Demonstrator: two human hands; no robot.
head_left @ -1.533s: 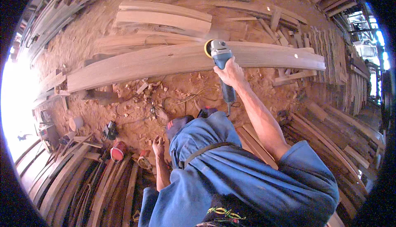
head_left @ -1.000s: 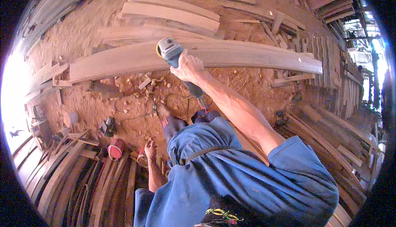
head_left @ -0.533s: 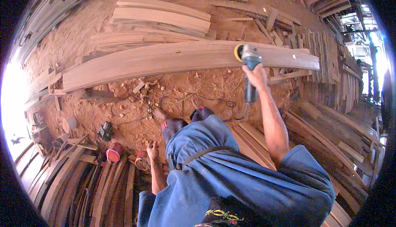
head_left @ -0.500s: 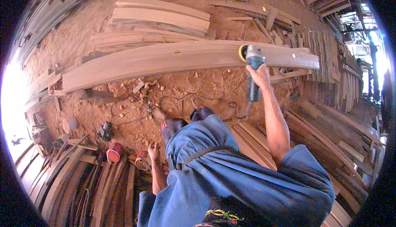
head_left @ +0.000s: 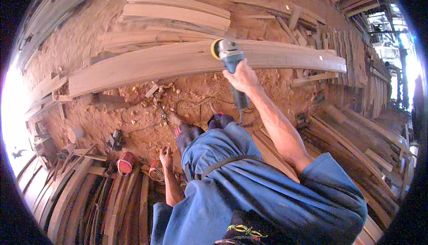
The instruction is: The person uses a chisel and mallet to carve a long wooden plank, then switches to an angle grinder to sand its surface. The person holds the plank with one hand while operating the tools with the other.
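My right hand (head_left: 243, 78) is wrapped round the blue body of an angle grinder (head_left: 233, 58) with a metal head. Its yellow-edged disc (head_left: 216, 49) is on or just over the upper face of a long, wide wooden plank (head_left: 151, 67); whether it touches I cannot tell. The plank lies crosswise in front of me, propped above the ground. Beside my left thigh hangs my left hand (head_left: 166, 157), fingers curled in and nothing visible in them, apart from the plank. A cord trails from the grinder's rear, partly hidden by my clothes.
Beyond the plank lie stacked boards (head_left: 178, 14) on reddish, dusty ground. Wood scraps (head_left: 154, 89) and a loose cable (head_left: 196, 104) are near my feet. A red bucket (head_left: 125, 162) and a pale container (head_left: 75, 134) stand at left. Timber (head_left: 356, 142) fills the right side.
My right hand has carried the angle grinder leftward along the plank, from near its right end toward the middle. My left hand has barely moved and the plank stays in place.
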